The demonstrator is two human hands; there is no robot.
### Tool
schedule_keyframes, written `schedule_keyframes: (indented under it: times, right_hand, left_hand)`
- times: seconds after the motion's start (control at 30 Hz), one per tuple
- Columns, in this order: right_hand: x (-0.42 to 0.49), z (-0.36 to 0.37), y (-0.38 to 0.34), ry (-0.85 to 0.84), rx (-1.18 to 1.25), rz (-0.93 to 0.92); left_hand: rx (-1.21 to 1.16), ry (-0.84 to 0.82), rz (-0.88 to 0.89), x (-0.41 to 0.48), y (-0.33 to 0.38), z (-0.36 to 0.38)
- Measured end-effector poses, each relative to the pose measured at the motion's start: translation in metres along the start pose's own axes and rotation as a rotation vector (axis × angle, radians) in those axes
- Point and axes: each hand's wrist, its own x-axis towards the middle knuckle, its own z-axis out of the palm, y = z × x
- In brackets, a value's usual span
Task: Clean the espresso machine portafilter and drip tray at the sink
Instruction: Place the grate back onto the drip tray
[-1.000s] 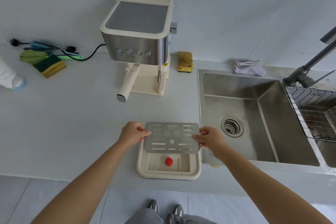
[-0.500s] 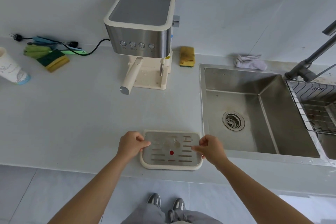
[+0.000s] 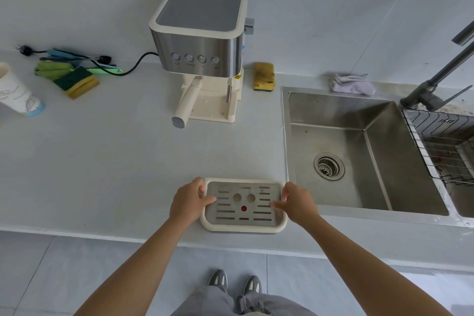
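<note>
**brewnoob:** So the tray is on the counter, close to the front edge and just left of the sink, with the grate seated in it. What can go wrong from here?

**tamp_dan:** Mostly the carry. The left hand grips the left rim, with the thumb laid over the grate and the fingers curled round the far corner. The right hand grips the right rim much the same way, one finger stretched out onto the metal. It's only held by the ends, so if one side comes up first the tray tips.

**brewnoob:** And dumps whatever's in it?

**tamp_dan:** Yeah. I can't see under the grate, so no idea how much liquid is in there. The red float shows through its hole, which I'd take as a hint it's not dry, but that's a guess. Tip it and it goes on the counter or off the front edge.

**brewnoob:** Is the grate loose too?

**tamp_dan:** It just sits in there as far as I can tell. If the fingers come off it mid-lift, it could slide and clatter into the sink. The sink's rim is also easy to clip with a tray corner.

**brewnoob:** And the portafilter?

**tamp_dan:** Not started. It's locked in the machine, handle poking out toward the front. Twisting it out with wet hands after the tray could mean a slip.
</note>
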Motion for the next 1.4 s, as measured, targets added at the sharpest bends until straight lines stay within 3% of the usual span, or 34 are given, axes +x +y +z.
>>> schedule_keyframes:
  times: [0.27,0.47,0.87,1.4]
  right_hand:
    - [-0.006,0.002,0.0,0.031,-0.029,-0.02]
    - [-0.016,0.01,0.008,0.003,-0.018,-0.167]
    - [-0.027,0.03,0.036,-0.052,-0.106,-0.38]
    - [-0.008,0.019,0.025,-0.034,-0.003,-0.452]
  left_hand:
    - [0.049,-0.004,-0.022,-0.005,-0.002,0.002]
    - [0.085,-0.008,0.001,-0.018,-0.006,0.003]
    - [0.062,-0.123,0.192,-0.042,-0.014,0.012]
    - [-0.031,-0.018,0.118,-0.039,-0.002,0.011]
